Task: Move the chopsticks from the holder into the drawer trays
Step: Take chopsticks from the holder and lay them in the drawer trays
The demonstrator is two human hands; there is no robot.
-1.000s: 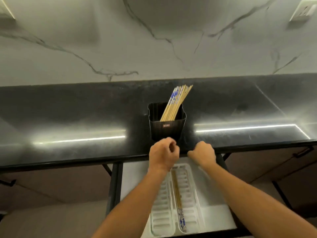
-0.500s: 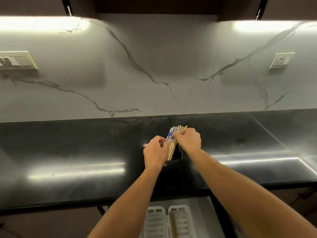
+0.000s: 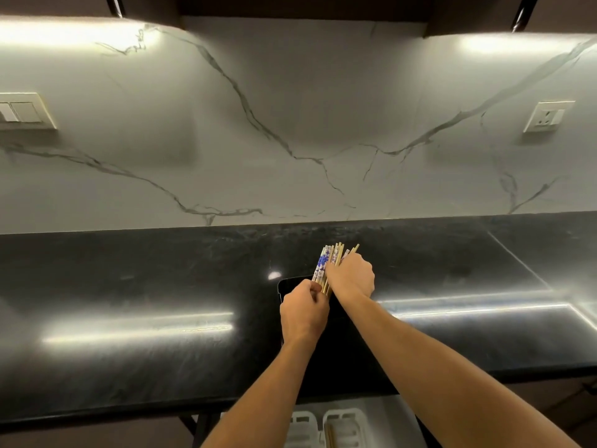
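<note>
1. The chopsticks (image 3: 326, 266) stand bunched in the black holder (image 3: 286, 287) on the dark countertop (image 3: 129, 286), leaning to the right.
2. The right hand (image 3: 352, 276) is wrapped round the bunch near its tops.
3. The left hand (image 3: 303, 315), fingers curled, pinches the shafts lower down, just above the holder's rim.
4. Below the counter edge the white drawer trays (image 3: 303, 428) show only in part; the right one seems to hold a chopstick.

Veined marble backsplash (image 3: 290, 124) above glossy black countertop (image 3: 129, 286)
</note>
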